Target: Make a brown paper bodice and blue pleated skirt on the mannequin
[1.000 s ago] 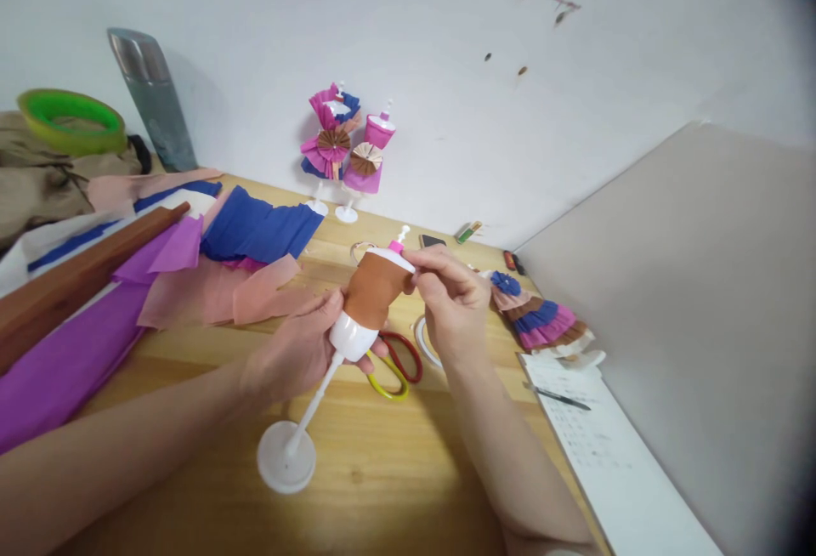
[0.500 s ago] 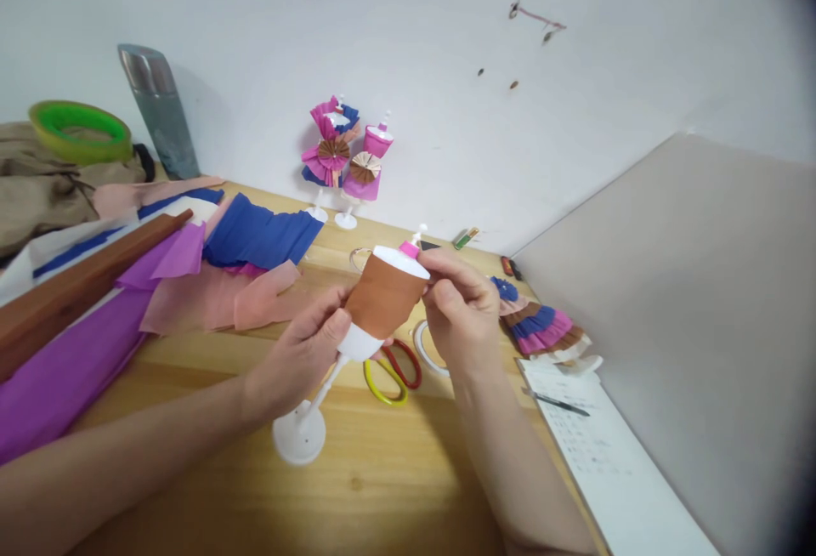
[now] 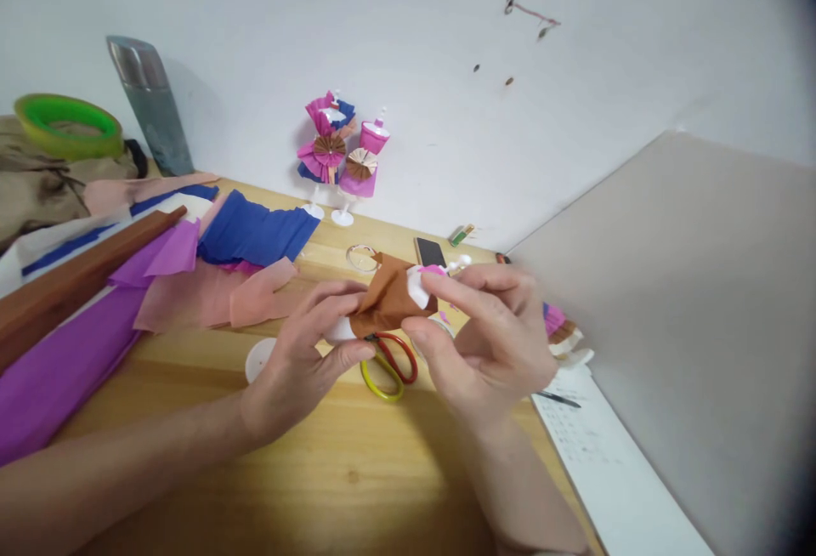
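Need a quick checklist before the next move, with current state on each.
1. Left hand holding the mannequin: ok, gripping near its lower end.
2. Right hand at the mannequin's top end: ok; firmness of grip: cannot tell.
3. Brown paper smooth: not ok, visibly creased.
4. Brown paper secured on the side facing away: cannot tell, hidden.
5. Scissors out of the hands: ok, lying on the table.

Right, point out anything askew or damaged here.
The brown paper on the held form is creased, with a corner jutting out, so it looks uneven. Behind, the wall has dark spots and a reddish streak, odd against its otherwise pale, plain surface.
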Demonstrator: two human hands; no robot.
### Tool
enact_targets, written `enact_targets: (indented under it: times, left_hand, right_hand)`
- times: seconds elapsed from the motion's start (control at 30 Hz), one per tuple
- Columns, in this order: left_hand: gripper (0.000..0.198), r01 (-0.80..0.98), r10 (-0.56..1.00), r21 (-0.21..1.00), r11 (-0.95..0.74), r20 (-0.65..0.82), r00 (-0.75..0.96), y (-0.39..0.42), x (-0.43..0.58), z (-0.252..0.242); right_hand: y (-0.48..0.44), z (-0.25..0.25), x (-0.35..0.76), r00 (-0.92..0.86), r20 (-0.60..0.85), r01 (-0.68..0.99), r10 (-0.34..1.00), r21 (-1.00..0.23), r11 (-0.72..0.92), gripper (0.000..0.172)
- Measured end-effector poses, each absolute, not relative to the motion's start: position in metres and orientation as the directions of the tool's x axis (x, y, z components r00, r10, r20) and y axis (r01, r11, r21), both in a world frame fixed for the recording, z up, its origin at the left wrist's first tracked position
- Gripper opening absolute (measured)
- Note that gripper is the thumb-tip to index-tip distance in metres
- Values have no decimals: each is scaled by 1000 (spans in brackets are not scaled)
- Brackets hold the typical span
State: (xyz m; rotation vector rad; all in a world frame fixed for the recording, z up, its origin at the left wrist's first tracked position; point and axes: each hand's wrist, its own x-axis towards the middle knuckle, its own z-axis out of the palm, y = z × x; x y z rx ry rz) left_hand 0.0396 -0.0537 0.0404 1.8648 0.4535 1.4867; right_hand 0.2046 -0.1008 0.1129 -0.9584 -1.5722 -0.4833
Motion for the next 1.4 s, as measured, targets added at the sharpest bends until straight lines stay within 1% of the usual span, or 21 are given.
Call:
enact_targets:
  times: [0.13,0.23,0.27,0.33,0.4,0.47,0.53,0.6,0.7,0.73,0.77,0.8,0.87,0.93,1.0,1.07,1.17,1.27,1.33,1.4]
  left_hand:
    - [32,-49,630,665,-746,726,276,-53,41,37]
    - [32,-36,628,657,-753,733,262,-52,41,35]
    - [32,-43,630,661,-750,732,258,-52,41,36]
    - [30,-58,672,706,-706,693,261,-53,40,39]
    - [28,-75,741,783,-618,611,279,-53,39,44]
    - [27,-121,783,833,-540,550,291,-53,38,51]
    - [27,-205,781,843,-498,538,315,-52,38,55]
    - [27,-313,774,850,-424,520,362,-50,38,57]
    - [23,-461,805,870,-178,397,440,-48,39,54]
    - [21,-499,825,863,-76,336,455,-47,39,53]
    - [21,-534,842,845,28,268,469,-46,40,53]
    - [23,-568,854,813,123,204,478,-45,41,53]
    - [28,-632,862,729,262,117,492,-43,43,55]
    - [32,-661,857,674,329,81,509,-40,44,58]
    - [33,-670,856,654,351,65,512,-39,44,61]
    - [34,-673,866,645,362,34,499,-38,44,62]
    - [35,-665,878,648,370,-10,478,-38,43,62]
    - [29,-644,863,661,386,-13,505,-38,43,62]
    - [23,-635,854,663,396,-12,521,-38,43,61]
    - [20,-643,854,654,399,-9,520,-37,44,59]
  right_hand:
    - [-100,113,204,-5,949,816,315,-178,551,20]
    - [-99,113,204,-8,943,814,334,-187,549,20]
    - [-99,113,203,-4,942,812,336,-193,551,20]
    - [-99,113,203,17,938,809,346,-217,546,18]
    - [-100,113,202,51,928,810,370,-255,529,16]
    - [-101,113,202,69,914,811,401,-286,511,14]
    - [-103,112,202,73,906,809,418,-298,506,12]
    - [-103,112,203,77,919,808,386,-284,516,17]
    - [-101,109,204,101,961,798,259,-234,556,27]
    - [-100,107,204,122,965,780,232,-238,579,28]
    - [-98,105,205,156,959,750,237,-271,604,28]
    - [-96,103,205,197,941,706,276,-331,626,28]
    - [-93,98,206,253,856,590,451,-506,630,28]
    - [-89,93,204,229,721,482,654,-668,567,21]
    - [-87,89,200,167,594,420,787,-765,488,15]
    - [-84,87,195,138,533,404,835,-800,444,14]
    - [-82,84,187,139,517,429,845,-800,419,17]
    - [-79,82,183,166,497,430,852,-814,391,15]
    - [-77,79,183,192,477,405,858,-834,374,14]
    - [-75,76,184,202,457,366,866,-855,367,14]
